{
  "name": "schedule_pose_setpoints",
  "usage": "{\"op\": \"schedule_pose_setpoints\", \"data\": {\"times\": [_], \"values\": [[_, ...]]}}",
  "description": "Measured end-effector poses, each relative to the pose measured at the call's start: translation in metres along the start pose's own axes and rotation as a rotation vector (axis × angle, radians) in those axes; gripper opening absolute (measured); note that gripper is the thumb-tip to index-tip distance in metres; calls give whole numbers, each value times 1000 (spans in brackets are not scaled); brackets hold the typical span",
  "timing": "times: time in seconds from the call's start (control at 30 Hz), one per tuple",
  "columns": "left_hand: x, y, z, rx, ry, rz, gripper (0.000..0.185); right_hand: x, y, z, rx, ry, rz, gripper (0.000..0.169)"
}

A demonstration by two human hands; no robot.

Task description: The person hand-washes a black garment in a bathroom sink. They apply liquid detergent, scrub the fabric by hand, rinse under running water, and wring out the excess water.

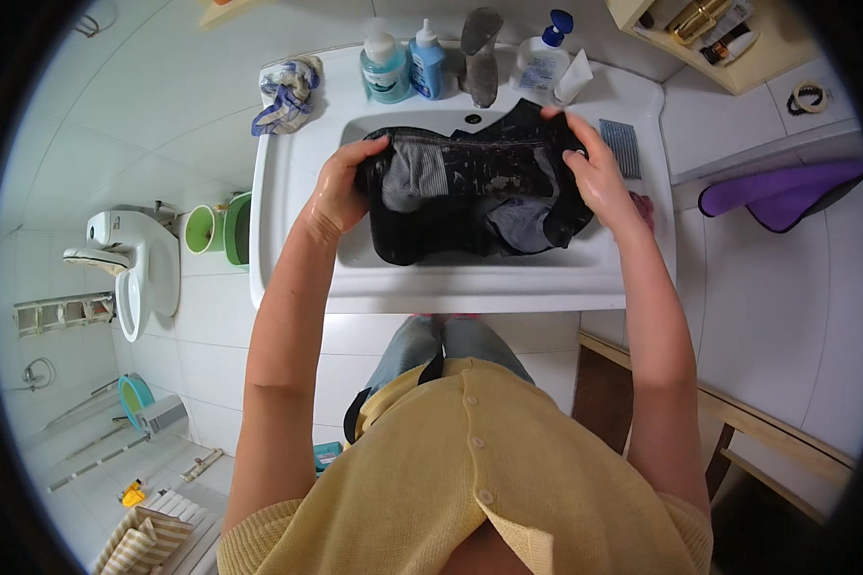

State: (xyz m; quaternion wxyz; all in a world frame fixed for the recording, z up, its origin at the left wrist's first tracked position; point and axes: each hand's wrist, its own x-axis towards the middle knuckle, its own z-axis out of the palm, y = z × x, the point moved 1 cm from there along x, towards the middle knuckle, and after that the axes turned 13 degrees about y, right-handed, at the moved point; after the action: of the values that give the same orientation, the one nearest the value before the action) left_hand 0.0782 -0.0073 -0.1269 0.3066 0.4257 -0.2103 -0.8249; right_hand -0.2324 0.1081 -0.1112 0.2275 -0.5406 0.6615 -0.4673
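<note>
A wet black garment (467,172) is stretched between my two hands over the basin of a white washbasin (467,285). Pale streaks, perhaps suds, mark its surface, and grey striped pocket linings show on it. My left hand (346,176) grips its left end, thumb on top. At the upper right end, my right hand (591,162) holds it between thumb and fingers, near a small round button. The cloth covers most of the basin's bottom. Behind it a dark overflow hole (472,119) shows below the faucet (480,57).
Along the back rim stand a teal pump bottle (386,72), a blue bottle (426,65), a white pump bottle (539,66) and a white tube (574,76). A crumpled cloth (288,93) lies at the left corner. A blue comb-like object (620,149) rests on the right rim.
</note>
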Motion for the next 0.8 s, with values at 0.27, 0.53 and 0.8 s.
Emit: {"op": "schedule_pose_setpoints", "data": {"times": [0.27, 0.53, 0.8], "values": [[-2, 1, -11, 395, 34, 191, 42, -32, -17, 33, -651, -321, 71, 60], [-9, -38, 10, 1735, -257, 759, 38, -13, 10, 24, 249, -294, 402, 45], [22, -55, -3, -65, -75, 62, 36, -13, 21, 54, 606, -26, 613, 53]]}}
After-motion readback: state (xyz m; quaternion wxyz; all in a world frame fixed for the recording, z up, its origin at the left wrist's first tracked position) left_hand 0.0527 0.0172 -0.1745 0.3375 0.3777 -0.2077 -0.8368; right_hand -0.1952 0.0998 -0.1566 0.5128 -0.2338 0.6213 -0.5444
